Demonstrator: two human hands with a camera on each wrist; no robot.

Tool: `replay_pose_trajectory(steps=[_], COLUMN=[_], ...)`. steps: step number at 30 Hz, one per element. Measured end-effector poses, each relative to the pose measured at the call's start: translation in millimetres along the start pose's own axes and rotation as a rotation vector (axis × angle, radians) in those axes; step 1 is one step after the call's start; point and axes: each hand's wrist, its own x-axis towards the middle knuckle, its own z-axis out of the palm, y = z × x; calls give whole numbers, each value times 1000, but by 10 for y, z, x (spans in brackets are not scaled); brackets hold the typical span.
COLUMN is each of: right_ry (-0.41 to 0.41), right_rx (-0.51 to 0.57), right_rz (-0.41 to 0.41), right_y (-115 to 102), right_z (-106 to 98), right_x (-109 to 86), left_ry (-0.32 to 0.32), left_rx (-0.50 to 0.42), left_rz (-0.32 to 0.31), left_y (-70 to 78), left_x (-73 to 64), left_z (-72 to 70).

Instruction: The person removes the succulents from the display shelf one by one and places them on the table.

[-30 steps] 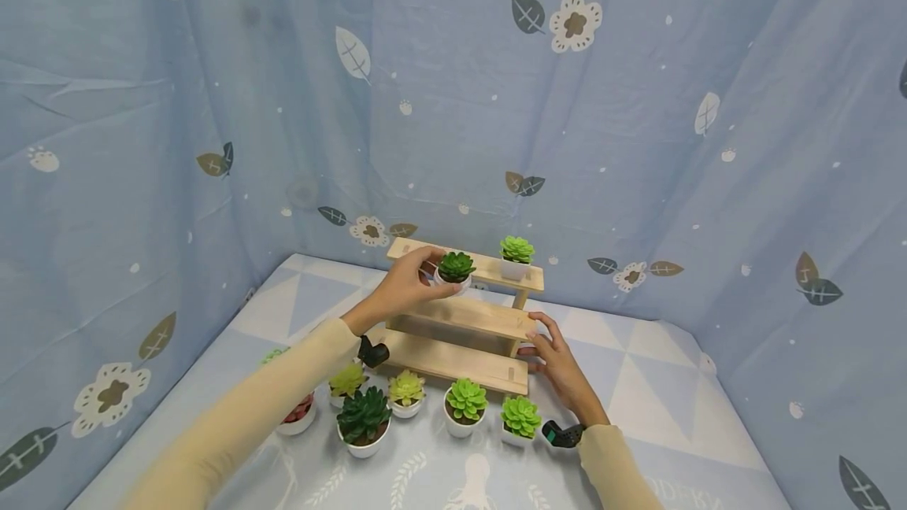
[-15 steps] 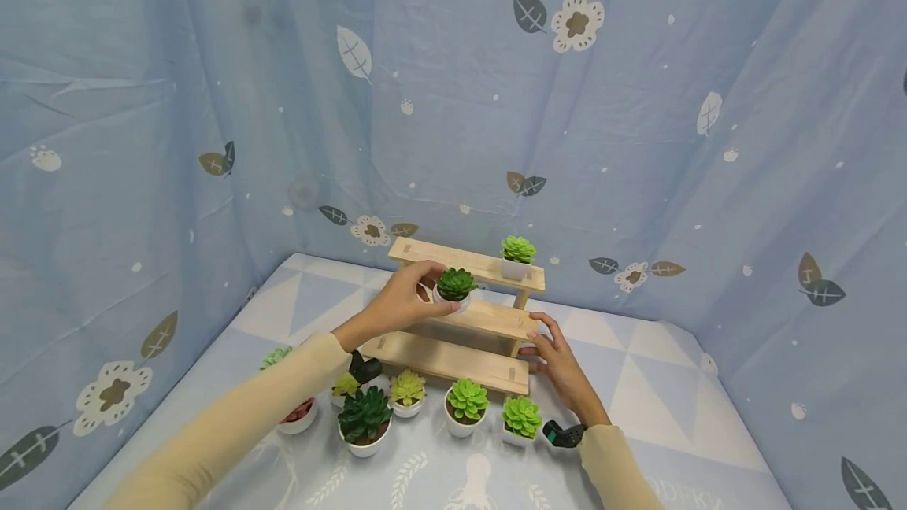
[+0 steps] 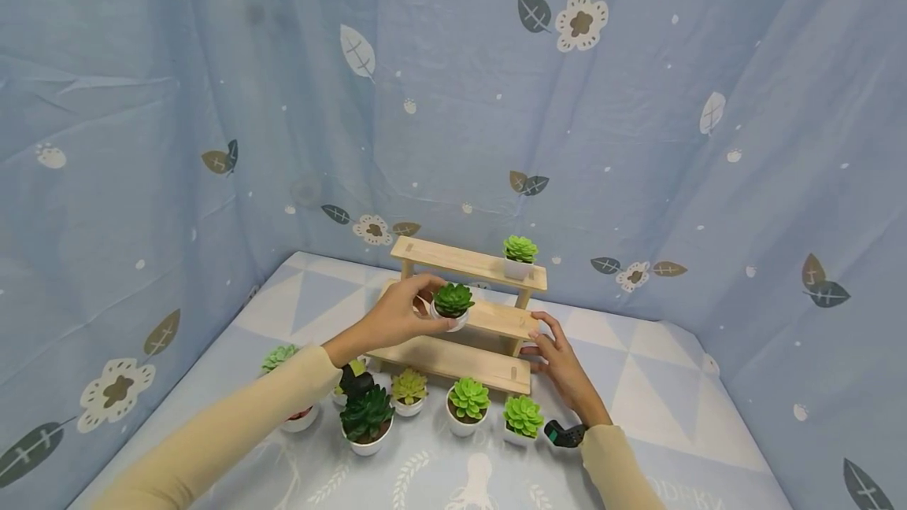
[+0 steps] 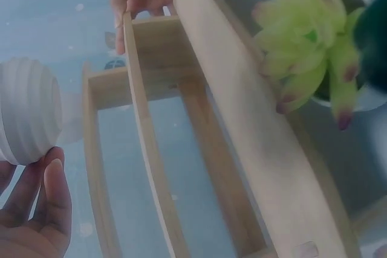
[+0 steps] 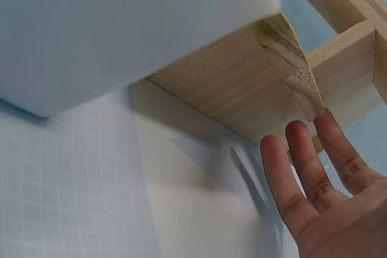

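Observation:
My left hand (image 3: 402, 312) pinches a potted succulent (image 3: 453, 301) with dark green leaves by its white ribbed pot (image 4: 29, 110), held over the middle tier of a three-tier wooden plant stand (image 3: 453, 360). In the left wrist view the pot's side faces the camera, and its leaves are out of frame. My right hand (image 3: 563, 368) rests at the stand's right end, its fingertips (image 5: 329, 122) right at a board's edge. On the right of the top tier stands a bright green succulent (image 3: 520, 250) in a square white pot.
Before the stand are several potted succulents: a dark green one (image 3: 367, 415), a yellow-green one (image 3: 409, 390), two bright green ones (image 3: 468, 404), and a pale green one (image 3: 279, 356) partly behind my left sleeve. Patterned blue curtain (image 3: 453, 101) hangs behind the cloth-covered table (image 3: 638, 415).
My left hand has lowered the dark green succulent from near the top tier to in front of the middle tier. My right hand stays at the stand's right end.

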Motion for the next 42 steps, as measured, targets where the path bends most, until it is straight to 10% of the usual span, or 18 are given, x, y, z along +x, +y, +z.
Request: replay_pose_trajectory(steps=[42], right_ry=[5], right_rx=[14], right_rz=[7], right_y=[-9], right_z=[1], right_x=[7], left_ry=[-171], left_rx=[65], left_rz=[44], left_y=[341], left_x=[-388], left_z=[-205])
